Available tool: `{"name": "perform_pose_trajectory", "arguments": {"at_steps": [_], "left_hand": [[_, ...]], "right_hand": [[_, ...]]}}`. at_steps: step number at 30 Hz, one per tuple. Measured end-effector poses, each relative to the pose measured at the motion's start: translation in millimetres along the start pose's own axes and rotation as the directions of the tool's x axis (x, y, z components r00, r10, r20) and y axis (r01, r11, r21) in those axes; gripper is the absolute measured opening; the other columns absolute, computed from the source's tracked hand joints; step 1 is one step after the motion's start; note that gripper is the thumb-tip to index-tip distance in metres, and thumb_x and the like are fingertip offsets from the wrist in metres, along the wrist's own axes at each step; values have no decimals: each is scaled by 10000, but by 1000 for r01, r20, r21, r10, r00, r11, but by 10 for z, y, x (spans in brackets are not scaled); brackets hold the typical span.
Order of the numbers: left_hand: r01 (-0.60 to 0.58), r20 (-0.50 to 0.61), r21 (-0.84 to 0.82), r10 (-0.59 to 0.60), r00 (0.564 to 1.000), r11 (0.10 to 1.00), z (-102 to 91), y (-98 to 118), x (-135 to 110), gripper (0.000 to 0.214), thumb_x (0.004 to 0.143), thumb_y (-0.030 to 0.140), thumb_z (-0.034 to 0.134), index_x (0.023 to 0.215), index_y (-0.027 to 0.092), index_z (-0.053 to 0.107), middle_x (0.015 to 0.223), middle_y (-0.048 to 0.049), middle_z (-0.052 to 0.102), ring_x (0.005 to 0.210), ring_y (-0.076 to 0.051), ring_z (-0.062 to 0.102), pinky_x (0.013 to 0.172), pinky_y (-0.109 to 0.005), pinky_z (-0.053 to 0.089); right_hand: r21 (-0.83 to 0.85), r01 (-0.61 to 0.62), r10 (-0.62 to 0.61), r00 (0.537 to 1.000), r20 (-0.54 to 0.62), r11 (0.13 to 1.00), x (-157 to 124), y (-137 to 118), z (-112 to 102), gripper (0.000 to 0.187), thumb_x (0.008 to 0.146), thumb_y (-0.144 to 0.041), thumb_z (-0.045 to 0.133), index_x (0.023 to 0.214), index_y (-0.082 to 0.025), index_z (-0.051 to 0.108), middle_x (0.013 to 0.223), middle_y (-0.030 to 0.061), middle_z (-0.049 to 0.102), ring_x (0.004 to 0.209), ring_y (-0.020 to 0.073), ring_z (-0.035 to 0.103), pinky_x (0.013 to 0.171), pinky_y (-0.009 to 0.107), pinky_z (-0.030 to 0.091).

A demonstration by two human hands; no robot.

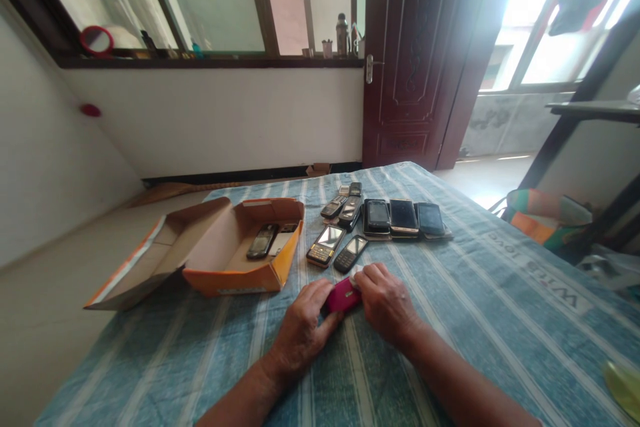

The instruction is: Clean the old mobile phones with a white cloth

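Note:
A magenta mobile phone (pixel 344 295) lies low over the cloth-covered table, its pink back facing up. My left hand (pixel 304 319) grips its left end between thumb and fingers. On the phone's right end, my right hand (pixel 386 300) is closed with curled fingers around a small white tissue-like piece (pixel 356 272), mostly hidden by the fingers. Just beyond my hands rest a black keypad phone (pixel 351 253) and a gold-and-black keypad phone (pixel 325 245).
Left stands an open orange cardboard box (pixel 235 282) with a dark phone (pixel 262 241) inside; its lid (pixel 155 257) is folded back. Several keypad phones (pixel 351 211) cluster behind, beside stacked touchscreen phones (pixel 403 217). A blue striped tablecloth (pixel 480 320) covers the table.

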State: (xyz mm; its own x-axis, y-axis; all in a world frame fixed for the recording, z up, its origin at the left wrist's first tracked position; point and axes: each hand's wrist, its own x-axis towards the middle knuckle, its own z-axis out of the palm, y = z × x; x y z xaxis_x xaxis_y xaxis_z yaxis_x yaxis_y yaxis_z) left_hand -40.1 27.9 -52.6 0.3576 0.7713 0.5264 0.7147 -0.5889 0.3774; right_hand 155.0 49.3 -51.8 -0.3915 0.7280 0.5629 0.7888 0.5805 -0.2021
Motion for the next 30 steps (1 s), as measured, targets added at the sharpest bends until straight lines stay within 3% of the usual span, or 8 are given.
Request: {"name": "perform_pose_trajectory", "arguments": {"at_steps": [8,16,23,30], "left_hand": [[31,-18,-72,-32,999,997,37,-21,-7,364,811,200,606,1171,156,569,1098,-124,681,1021,-246,660,878,-384,567],[156,2,-71,-156,988,985,54,41,-20,544,777,196,655,1294,165,489,1102,-111,679,1026,-248,663,883,-393,563],[-55,-64,52,58,996,997,77,47,-87,652,853,267,598,1425,116,326,1275,-196,572,1194,-302,567,969,-477,518],[-184,-85,147,198,977,972,108,137,-104,639,927,172,422,1507,135,156,1354,-219,478,1258,-309,501,995,-470,503]], "right_hand": [[171,222,-217,975,-48,960,-70,-259,30,187,909,-96,447,819,-176,589,802,49,567,781,187,482,695,295,394],[124,131,-125,991,-52,984,-49,-100,12,178,867,-60,484,783,-178,587,806,55,572,809,195,483,701,287,399],[199,200,-176,976,-129,959,-46,-240,-69,232,937,-102,411,808,-171,591,794,50,560,783,179,484,715,287,408],[184,176,-154,980,-128,967,-19,-248,-129,229,935,-110,424,803,-174,600,788,52,568,794,183,489,728,294,408]]}}
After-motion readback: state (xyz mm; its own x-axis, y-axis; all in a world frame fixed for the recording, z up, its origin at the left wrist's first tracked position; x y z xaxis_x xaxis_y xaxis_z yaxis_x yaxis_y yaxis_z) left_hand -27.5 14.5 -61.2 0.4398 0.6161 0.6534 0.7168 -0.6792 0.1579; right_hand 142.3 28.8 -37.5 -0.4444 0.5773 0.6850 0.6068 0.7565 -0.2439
